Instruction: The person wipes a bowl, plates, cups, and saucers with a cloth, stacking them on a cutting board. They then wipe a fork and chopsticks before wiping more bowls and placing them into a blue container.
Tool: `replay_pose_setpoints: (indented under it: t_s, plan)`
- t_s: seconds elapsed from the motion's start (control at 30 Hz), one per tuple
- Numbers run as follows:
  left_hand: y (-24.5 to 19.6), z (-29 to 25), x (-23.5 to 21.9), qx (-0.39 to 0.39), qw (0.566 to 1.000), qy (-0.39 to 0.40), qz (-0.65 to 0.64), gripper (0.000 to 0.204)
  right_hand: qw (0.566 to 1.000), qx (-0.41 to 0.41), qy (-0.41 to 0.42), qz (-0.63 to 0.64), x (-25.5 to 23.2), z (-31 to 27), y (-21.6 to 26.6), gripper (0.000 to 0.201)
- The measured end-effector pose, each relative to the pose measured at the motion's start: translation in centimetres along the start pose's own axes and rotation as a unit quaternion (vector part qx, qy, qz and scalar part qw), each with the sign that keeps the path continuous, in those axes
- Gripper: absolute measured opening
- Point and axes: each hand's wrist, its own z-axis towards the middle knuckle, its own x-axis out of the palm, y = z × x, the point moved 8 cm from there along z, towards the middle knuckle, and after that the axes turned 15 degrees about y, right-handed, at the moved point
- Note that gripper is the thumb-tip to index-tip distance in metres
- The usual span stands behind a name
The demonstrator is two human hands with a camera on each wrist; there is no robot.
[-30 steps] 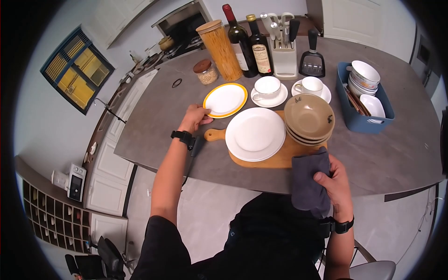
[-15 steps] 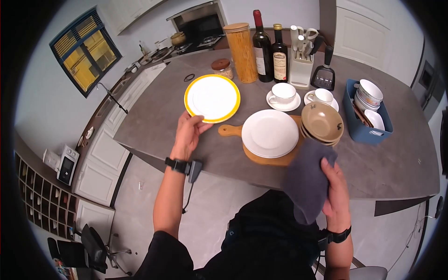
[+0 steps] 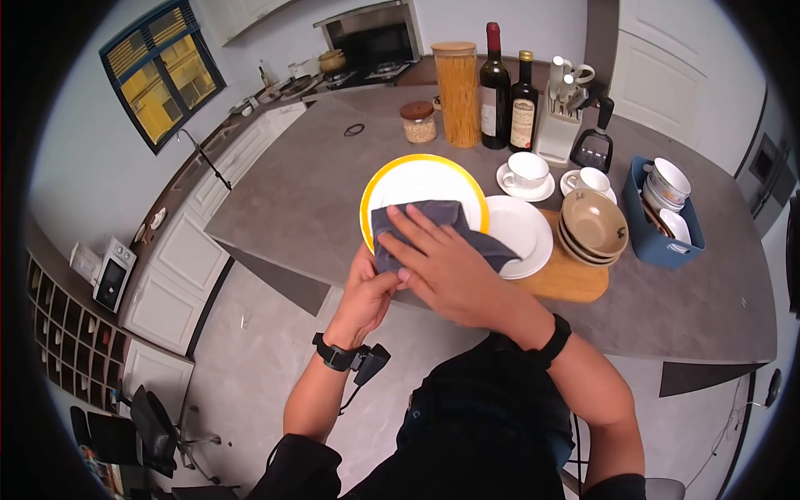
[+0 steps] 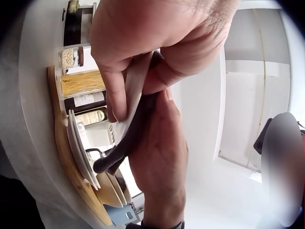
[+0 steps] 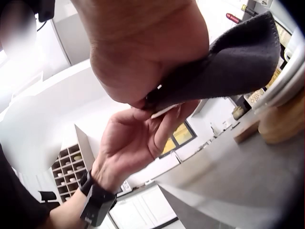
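In the head view my left hand (image 3: pixel 365 296) pinches the near rim of a yellow-rimmed white plate (image 3: pixel 425 179), held up and tilted over the counter's front part. My right hand (image 3: pixel 454 275) lies with extended fingers on a dark grey cloth (image 3: pixel 447 215), pressing it against the plate's near part. The cloth hides that part of the plate, and one end hangs past its right side. In the left wrist view, the left thumb and fingers grip the plate's edge, the cloth beyond it. A stack of white plates (image 3: pixel 529 237) sits just right, partly covered by the cloth.
The stacked plates and brown bowls (image 3: pixel 593 221) stand on a wooden board (image 3: pixel 575 283). Behind are two cups on saucers (image 3: pixel 527 172), a pasta jar (image 3: pixel 457 100), bottles (image 3: pixel 494 96) and a knife block (image 3: pixel 557 129). A blue basket (image 3: pixel 667 250) of bowls stands right.
My left hand has lifted the yellow-rimmed plate off the counter and brought it toward me. My right hand has carried the cloth left from beside the board and laid it on the plate.
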Motion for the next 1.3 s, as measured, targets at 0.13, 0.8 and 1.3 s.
replay_pose_setpoints:
  t_s: [0.13,0.8,1.3]
  plan:
    - [0.6,-0.6,0.2,-0.001,0.999,0.026,-0.033,0.065,1.0,-0.015,0.017,-0.006,-0.5,0.4,0.2,0.048]
    - [0.7,-2.0,4.2,-0.075,0.992,0.089,-0.046,0.066,0.991,0.001,-0.059,-0.119,-3.9,2.6,-1.2,0.051]
    - [0.6,-1.1,5.0,0.017,0.988,0.095,-0.122,0.053,0.989,0.087,-0.096,-0.072,-2.8,-2.5,1.2,0.058]
